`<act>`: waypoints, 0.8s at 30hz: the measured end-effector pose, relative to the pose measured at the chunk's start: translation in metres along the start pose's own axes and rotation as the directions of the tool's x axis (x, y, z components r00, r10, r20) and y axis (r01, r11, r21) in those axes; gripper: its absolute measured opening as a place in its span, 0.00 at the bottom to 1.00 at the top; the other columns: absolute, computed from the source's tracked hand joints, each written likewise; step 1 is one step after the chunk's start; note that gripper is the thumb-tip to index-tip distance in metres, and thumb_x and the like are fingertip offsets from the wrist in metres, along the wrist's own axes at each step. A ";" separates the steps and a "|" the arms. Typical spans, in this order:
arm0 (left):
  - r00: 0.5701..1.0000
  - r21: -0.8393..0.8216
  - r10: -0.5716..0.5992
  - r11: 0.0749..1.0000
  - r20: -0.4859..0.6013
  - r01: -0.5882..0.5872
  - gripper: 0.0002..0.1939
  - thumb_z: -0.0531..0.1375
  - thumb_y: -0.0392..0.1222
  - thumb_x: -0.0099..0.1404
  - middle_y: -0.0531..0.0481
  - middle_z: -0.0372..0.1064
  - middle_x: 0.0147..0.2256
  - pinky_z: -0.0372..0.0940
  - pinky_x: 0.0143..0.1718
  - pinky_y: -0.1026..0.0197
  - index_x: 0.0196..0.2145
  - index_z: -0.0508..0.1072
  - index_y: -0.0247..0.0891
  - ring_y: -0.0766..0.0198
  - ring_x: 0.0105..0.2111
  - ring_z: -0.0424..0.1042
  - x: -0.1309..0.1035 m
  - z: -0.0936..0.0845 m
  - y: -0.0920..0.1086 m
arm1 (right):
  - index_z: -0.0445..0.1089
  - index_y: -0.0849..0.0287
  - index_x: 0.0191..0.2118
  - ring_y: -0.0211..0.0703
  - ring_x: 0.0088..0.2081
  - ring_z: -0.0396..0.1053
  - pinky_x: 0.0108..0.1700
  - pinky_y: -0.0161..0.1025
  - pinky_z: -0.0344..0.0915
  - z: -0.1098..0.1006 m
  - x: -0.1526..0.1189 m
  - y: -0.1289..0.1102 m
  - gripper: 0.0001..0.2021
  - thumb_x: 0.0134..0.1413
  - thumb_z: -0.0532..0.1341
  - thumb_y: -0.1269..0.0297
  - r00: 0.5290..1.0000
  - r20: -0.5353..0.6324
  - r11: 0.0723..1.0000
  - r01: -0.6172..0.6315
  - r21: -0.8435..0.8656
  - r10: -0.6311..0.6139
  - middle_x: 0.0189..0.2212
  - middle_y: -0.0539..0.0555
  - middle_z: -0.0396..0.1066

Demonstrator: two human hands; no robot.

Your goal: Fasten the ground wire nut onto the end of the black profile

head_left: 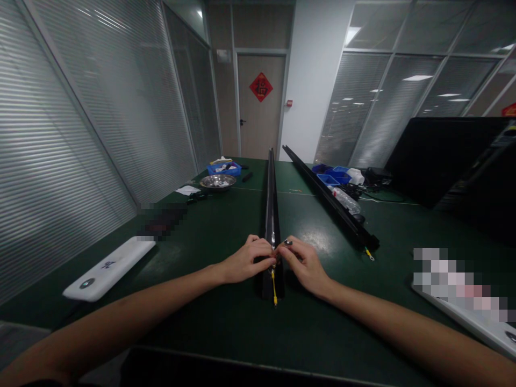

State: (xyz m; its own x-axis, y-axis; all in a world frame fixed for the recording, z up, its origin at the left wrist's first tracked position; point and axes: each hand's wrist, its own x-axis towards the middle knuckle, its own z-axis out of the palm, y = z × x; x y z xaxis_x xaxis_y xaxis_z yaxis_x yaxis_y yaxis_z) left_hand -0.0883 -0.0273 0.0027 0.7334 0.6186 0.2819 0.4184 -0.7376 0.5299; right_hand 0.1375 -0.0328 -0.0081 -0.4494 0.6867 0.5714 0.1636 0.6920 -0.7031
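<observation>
A long black rail (pixel 271 199) lies lengthwise down the middle of the green table, its near end toward me. A short yellow wire (pixel 274 287) with a metal lug sticks out of that end. My left hand (pixel 252 258) is closed at the rail's left side, thumb and fingers pressed together over its channel. From the right, my right hand (pixel 304 263) meets it in a pinch, and a small shiny piece (pixel 287 243) shows at its fingers. Whatever lies between the fingertips is too small and covered to make out.
A second black rail (pixel 330 196) with a yellow-wired lug lies to the right, beside a plastic bottle (pixel 346 200) and blue bins (pixel 328 179). At the far left stand a metal bowl (pixel 218 183) and a blue basket (pixel 224 169). A white device (pixel 108 269) lies near left.
</observation>
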 end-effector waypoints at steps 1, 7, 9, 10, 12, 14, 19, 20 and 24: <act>1.000 0.001 -0.002 1.000 0.002 0.002 0.13 0.53 0.46 0.79 0.49 0.75 0.43 0.50 0.57 0.54 0.42 0.75 0.39 0.58 0.49 0.70 0.000 0.000 0.000 | 0.75 0.58 0.36 0.43 0.35 0.70 0.39 0.39 0.65 0.000 0.000 0.000 0.15 0.74 0.55 0.61 1.000 0.001 1.000 -0.002 0.001 0.002 0.33 0.53 0.71; 1.000 0.017 -0.002 1.000 -0.006 0.002 0.13 0.54 0.47 0.78 0.50 0.75 0.41 0.49 0.57 0.54 0.41 0.75 0.39 0.59 0.49 0.70 0.000 0.000 0.000 | 0.75 0.58 0.36 0.43 0.35 0.70 0.39 0.39 0.65 0.000 0.000 0.005 0.16 0.74 0.55 0.60 1.000 -0.002 0.999 -0.011 0.031 0.011 0.33 0.53 0.71; 1.000 0.016 0.003 1.000 -0.005 -0.003 0.12 0.55 0.46 0.78 0.50 0.75 0.41 0.49 0.57 0.55 0.40 0.75 0.39 0.59 0.49 0.70 0.000 0.000 0.001 | 0.75 0.58 0.36 0.43 0.34 0.70 0.38 0.39 0.65 0.001 -0.001 0.005 0.15 0.74 0.55 0.60 1.000 -0.005 0.999 -0.014 0.035 0.014 0.33 0.53 0.70; 1.000 0.015 0.005 1.000 -0.006 -0.005 0.12 0.55 0.45 0.77 0.50 0.75 0.41 0.49 0.57 0.55 0.40 0.75 0.39 0.59 0.48 0.70 0.000 0.000 0.001 | 0.75 0.58 0.36 0.43 0.34 0.70 0.38 0.39 0.64 0.001 -0.001 0.004 0.15 0.74 0.55 0.60 1.000 -0.008 0.999 -0.016 0.032 0.016 0.33 0.52 0.70; 1.000 0.014 0.011 1.000 -0.010 -0.011 0.12 0.54 0.44 0.78 0.50 0.75 0.40 0.49 0.57 0.55 0.40 0.75 0.39 0.59 0.48 0.70 0.001 0.000 0.002 | 0.75 0.58 0.35 0.43 0.35 0.70 0.39 0.39 0.65 0.001 -0.001 0.003 0.15 0.73 0.55 0.60 1.000 -0.009 1.000 -0.018 0.019 0.018 0.33 0.53 0.71; 1.000 0.011 0.011 1.000 -0.008 -0.011 0.12 0.54 0.44 0.78 0.50 0.75 0.41 0.49 0.57 0.55 0.40 0.75 0.39 0.59 0.48 0.70 0.001 0.000 0.002 | 0.74 0.58 0.35 0.44 0.36 0.70 0.40 0.40 0.65 0.000 0.000 0.002 0.16 0.73 0.55 0.60 1.000 -0.006 1.000 -0.020 0.008 0.020 0.33 0.53 0.71; 1.000 0.001 -0.005 1.000 -0.001 0.005 0.13 0.54 0.46 0.78 0.50 0.75 0.41 0.50 0.57 0.54 0.40 0.75 0.39 0.59 0.48 0.70 0.000 -0.001 0.003 | 0.74 0.58 0.35 0.44 0.36 0.71 0.40 0.40 0.65 0.000 0.000 0.004 0.15 0.73 0.55 0.60 1.000 -0.008 1.000 -0.004 0.011 0.004 0.33 0.53 0.71; 1.000 -0.001 -0.008 1.000 -0.002 0.008 0.13 0.54 0.46 0.78 0.50 0.75 0.41 0.50 0.57 0.54 0.40 0.75 0.39 0.59 0.48 0.70 0.000 -0.001 0.003 | 0.75 0.58 0.36 0.44 0.36 0.71 0.40 0.40 0.65 0.001 0.000 0.005 0.15 0.74 0.55 0.60 1.000 -0.008 1.000 -0.001 0.016 0.002 0.33 0.53 0.72; 1.000 0.003 -0.009 1.000 -0.003 0.009 0.13 0.54 0.47 0.78 0.50 0.75 0.41 0.49 0.57 0.54 0.41 0.75 0.39 0.59 0.48 0.70 -0.001 -0.001 0.002 | 0.76 0.58 0.38 0.43 0.36 0.71 0.40 0.39 0.66 0.001 0.000 0.006 0.15 0.74 0.54 0.61 1.000 -0.001 0.999 0.008 0.033 -0.008 0.34 0.53 0.72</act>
State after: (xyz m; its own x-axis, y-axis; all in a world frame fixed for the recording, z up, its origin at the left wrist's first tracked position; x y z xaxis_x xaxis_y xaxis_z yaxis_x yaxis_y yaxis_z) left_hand -0.0882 -0.0291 0.0045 0.7280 0.6259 0.2796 0.4266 -0.7329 0.5299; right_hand 0.1378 -0.0292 -0.0128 -0.4496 0.6814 0.5776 0.1306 0.6898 -0.7121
